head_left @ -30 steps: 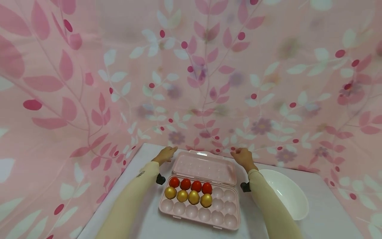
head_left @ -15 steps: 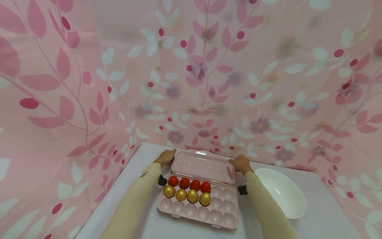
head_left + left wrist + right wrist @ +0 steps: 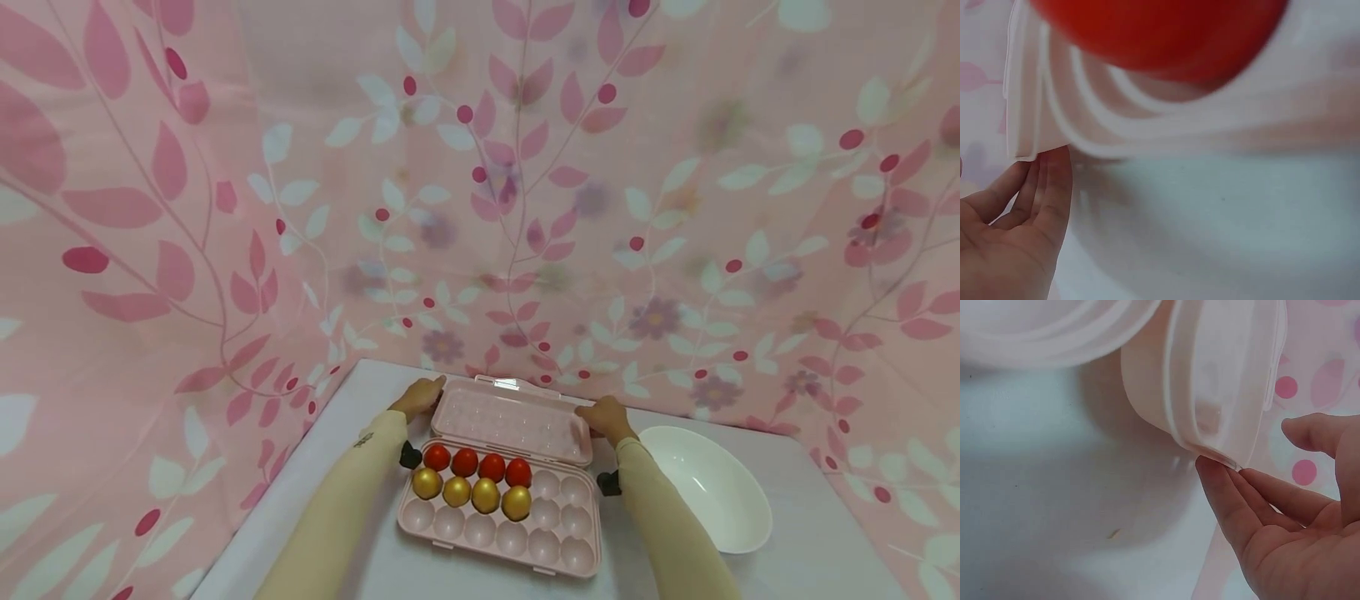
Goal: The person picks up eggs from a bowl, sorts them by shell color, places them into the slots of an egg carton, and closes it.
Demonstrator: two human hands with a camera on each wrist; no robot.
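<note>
A pink egg box lies with its lid folded back behind it. Several red eggs fill part of the rear row, and several golden eggs part of the middle row; the front row's cups hold nothing. At the lid's left end is my left hand; the left wrist view shows its extended fingers touching the lid's rim from below. My right hand touches the lid's right end. In the right wrist view its straight fingertips meet the lid's edge, the thumb standing apart.
A white oval bowl stands on the white tabletop, right of the box and beside the right forearm. Pink floral cloth hangs close behind the table and along its left side.
Both hands have come down to the lid's two ends; the right one moved down and slightly left. The box, eggs and lid have stayed in place.
</note>
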